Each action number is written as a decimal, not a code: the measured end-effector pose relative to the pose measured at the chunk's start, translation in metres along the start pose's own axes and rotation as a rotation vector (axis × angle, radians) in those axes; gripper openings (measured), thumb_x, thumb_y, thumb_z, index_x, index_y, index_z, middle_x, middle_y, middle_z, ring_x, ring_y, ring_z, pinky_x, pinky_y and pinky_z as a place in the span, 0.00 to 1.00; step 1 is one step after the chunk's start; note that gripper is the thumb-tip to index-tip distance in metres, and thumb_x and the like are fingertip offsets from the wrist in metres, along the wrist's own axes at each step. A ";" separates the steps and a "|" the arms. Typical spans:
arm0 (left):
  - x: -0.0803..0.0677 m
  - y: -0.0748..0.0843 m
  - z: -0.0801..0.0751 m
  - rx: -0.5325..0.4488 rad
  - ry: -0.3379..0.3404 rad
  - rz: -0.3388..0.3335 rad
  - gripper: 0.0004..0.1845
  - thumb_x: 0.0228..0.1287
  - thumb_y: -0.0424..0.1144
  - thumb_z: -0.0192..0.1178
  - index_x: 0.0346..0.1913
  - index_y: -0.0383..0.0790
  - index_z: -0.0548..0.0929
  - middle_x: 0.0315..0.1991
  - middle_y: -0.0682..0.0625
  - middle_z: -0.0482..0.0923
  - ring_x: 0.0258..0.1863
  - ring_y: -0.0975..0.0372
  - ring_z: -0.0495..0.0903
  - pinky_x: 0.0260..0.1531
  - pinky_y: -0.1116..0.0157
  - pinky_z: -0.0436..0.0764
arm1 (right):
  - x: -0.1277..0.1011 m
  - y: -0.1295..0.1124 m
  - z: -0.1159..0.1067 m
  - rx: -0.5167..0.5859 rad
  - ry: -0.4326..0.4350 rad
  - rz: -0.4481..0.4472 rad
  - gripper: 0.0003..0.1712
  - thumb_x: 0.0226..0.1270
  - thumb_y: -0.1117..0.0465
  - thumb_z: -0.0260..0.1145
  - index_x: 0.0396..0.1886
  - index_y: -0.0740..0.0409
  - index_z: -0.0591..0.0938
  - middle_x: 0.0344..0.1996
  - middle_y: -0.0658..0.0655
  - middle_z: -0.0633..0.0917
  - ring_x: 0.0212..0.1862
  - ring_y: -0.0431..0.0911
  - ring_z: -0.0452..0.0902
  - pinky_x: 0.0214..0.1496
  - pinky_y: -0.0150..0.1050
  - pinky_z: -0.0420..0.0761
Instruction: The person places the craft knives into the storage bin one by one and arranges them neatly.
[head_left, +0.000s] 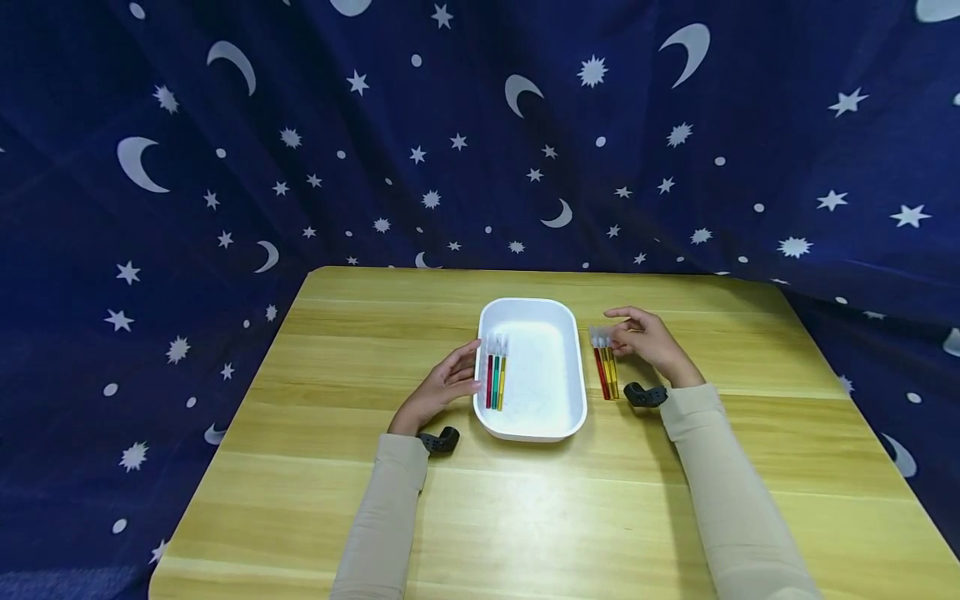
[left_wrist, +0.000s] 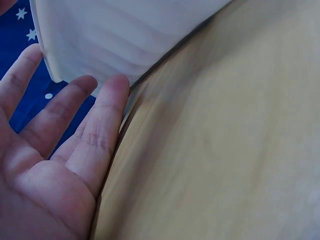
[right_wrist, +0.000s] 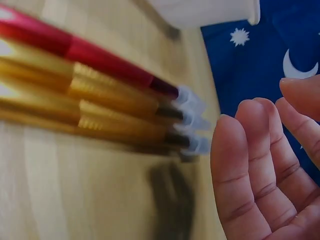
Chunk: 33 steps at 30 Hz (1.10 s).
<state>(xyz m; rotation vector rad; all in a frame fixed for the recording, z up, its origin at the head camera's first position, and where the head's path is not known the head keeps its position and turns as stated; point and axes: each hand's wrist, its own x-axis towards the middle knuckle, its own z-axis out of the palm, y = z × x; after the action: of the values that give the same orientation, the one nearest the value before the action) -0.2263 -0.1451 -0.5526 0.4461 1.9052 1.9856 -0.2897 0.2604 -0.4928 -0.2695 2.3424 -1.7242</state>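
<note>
A white tray (head_left: pixel 531 425) stands on the table with red, green and gold metallic pens (head_left: pixel 496 383) lying side by side along its inner left wall. Against the tray's outer left side is my left hand (head_left: pixel 444 385), its fingers fairly straight and their tips at the wall, as the left wrist view also shows. To the right of the tray lies a second row of pens (head_left: pixel 606 371), one red and the others gold, with clear ends (right_wrist: pixel 192 115). My right hand (head_left: pixel 647 340) is beside those clear ends, fingers loosely bent, with nothing gripped.
Both arms wear a black wrist device, one on the left (head_left: pixel 441 441) and one on the right (head_left: pixel 645 395). The wooden table (head_left: pixel 517 525) ends at the back before a dark blue curtain (head_left: pixel 465 150) with moons and stars.
</note>
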 end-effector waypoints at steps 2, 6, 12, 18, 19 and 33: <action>0.000 0.000 0.000 0.003 -0.001 0.000 0.41 0.78 0.26 0.60 0.88 0.41 0.56 0.83 0.35 0.60 0.79 0.41 0.65 0.78 0.50 0.68 | 0.000 0.003 -0.002 -0.005 0.000 0.010 0.27 0.82 0.73 0.58 0.75 0.81 0.67 0.39 0.60 0.85 0.36 0.42 0.85 0.42 0.36 0.91; 0.000 0.000 0.001 0.007 0.002 -0.002 0.41 0.78 0.27 0.61 0.88 0.42 0.57 0.83 0.35 0.60 0.79 0.42 0.66 0.78 0.51 0.69 | 0.002 0.009 -0.005 -0.006 -0.008 0.042 0.28 0.83 0.72 0.58 0.76 0.80 0.66 0.38 0.57 0.85 0.36 0.41 0.85 0.40 0.35 0.90; -0.001 -0.003 0.000 -0.006 -0.005 0.003 0.41 0.78 0.28 0.62 0.88 0.40 0.56 0.83 0.33 0.59 0.79 0.40 0.65 0.77 0.54 0.71 | 0.005 0.016 -0.007 -0.001 -0.037 0.106 0.32 0.82 0.72 0.60 0.79 0.78 0.63 0.40 0.60 0.86 0.36 0.41 0.83 0.39 0.36 0.89; 0.000 -0.004 -0.001 -0.019 0.001 -0.004 0.42 0.77 0.28 0.62 0.88 0.42 0.57 0.83 0.34 0.60 0.79 0.41 0.65 0.75 0.57 0.72 | 0.010 0.019 -0.012 -0.050 -0.078 0.136 0.34 0.82 0.71 0.59 0.81 0.76 0.60 0.46 0.65 0.86 0.36 0.42 0.83 0.40 0.37 0.89; 0.000 -0.004 -0.001 -0.018 0.001 -0.005 0.42 0.77 0.28 0.62 0.88 0.42 0.57 0.83 0.34 0.60 0.79 0.41 0.65 0.75 0.57 0.72 | 0.011 0.019 -0.013 -0.060 -0.088 0.141 0.35 0.82 0.71 0.59 0.81 0.76 0.60 0.46 0.66 0.86 0.37 0.42 0.82 0.41 0.37 0.89; 0.000 -0.002 0.000 -0.010 -0.004 0.001 0.42 0.77 0.27 0.62 0.88 0.41 0.56 0.83 0.34 0.59 0.79 0.41 0.65 0.76 0.56 0.72 | 0.023 0.009 -0.014 -0.162 -0.171 0.230 0.40 0.75 0.73 0.62 0.82 0.78 0.57 0.40 0.62 0.84 0.33 0.42 0.83 0.39 0.36 0.90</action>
<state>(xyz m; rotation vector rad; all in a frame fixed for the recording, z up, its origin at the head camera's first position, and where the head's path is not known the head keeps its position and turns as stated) -0.2262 -0.1454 -0.5549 0.4480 1.8926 1.9928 -0.3162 0.2693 -0.4992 -0.1589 2.2882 -1.3549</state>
